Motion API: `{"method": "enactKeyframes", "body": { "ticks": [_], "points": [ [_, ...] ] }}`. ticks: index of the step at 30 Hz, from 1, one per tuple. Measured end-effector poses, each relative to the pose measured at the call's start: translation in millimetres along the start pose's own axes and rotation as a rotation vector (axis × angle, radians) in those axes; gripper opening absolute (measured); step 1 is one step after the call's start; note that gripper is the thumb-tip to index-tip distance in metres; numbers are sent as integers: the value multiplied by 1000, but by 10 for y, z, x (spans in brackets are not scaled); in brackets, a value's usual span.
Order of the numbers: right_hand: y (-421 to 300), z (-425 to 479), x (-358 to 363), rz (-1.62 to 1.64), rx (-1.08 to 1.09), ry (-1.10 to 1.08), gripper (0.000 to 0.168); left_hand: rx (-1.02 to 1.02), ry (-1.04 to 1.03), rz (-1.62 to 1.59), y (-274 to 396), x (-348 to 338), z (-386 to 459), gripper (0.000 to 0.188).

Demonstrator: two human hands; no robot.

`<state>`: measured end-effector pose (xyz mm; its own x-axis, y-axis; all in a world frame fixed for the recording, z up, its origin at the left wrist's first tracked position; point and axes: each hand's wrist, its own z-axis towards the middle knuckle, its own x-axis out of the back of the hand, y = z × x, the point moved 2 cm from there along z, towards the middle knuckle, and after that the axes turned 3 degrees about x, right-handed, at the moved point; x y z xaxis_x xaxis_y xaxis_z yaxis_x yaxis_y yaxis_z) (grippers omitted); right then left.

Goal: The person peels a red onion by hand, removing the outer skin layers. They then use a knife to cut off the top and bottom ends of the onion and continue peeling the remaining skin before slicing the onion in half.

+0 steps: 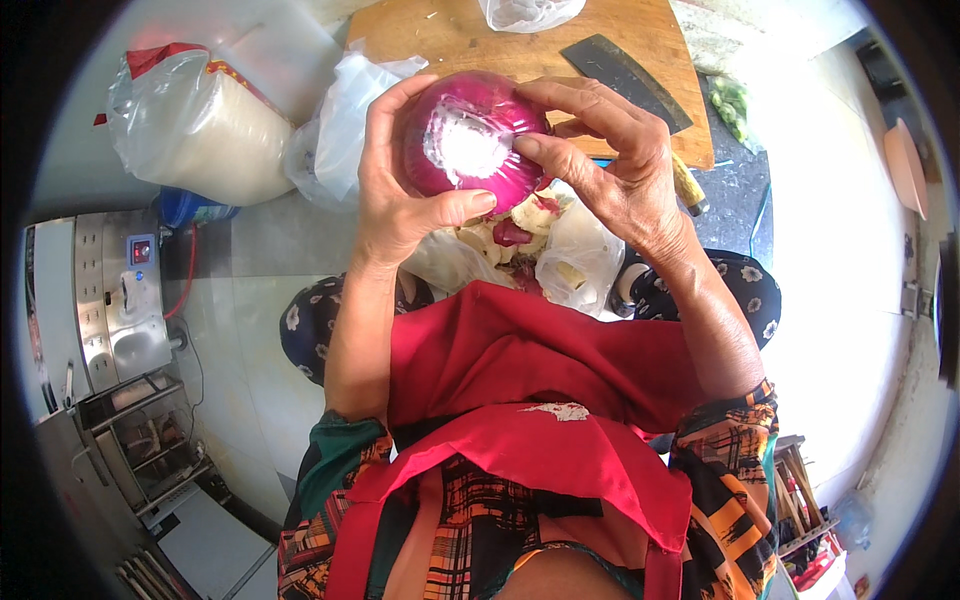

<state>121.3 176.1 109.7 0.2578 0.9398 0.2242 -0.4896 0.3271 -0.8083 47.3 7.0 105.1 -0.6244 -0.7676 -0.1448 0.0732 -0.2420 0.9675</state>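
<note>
I hold a large red onion (pixel 480 139) above my lap, its shiny purple skin broken by a bright white patch facing me. My left hand (pixel 397 195) cups its left side, thumb along the lower edge. On the other side, my right hand (pixel 622 154) has its thumb tip at the right edge of the white patch and its fingers on the onion's upper right. Below, an open clear plastic bag (pixel 574 259) between my knees contains pale peelings and purple onion skins (pixel 512 232).
A wooden cutting board (pixel 450 30) lies ahead, bearing a dark cleaver (pixel 626 79) and a plastic bag (pixel 532 11). A yellowish handle (pixel 688 186) shows beside my right wrist. Bagged green vegetables (pixel 731 112) lie right; a large clear sack (pixel 214 127) stands left, near a steel cabinet (pixel 124 292).
</note>
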Motion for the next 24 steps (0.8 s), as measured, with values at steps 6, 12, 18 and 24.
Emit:
{"method": "enactKeyframes", "body": {
  "ticks": [6,12,18,24],
  "points": [
    [33,15,23,-288,239,7,21,42,-33,75,-12,16,-1,85],
    [48,7,38,-304,239,10,19,75,-58,37,-24,-5,5,83],
    [43,3,30,-393,340,5,21,98,-65,25,-17,-33,-2,83],
    [39,13,37,-415,332,-24,20,97,-85,36,-54,5,-10,83]
  ]
}}
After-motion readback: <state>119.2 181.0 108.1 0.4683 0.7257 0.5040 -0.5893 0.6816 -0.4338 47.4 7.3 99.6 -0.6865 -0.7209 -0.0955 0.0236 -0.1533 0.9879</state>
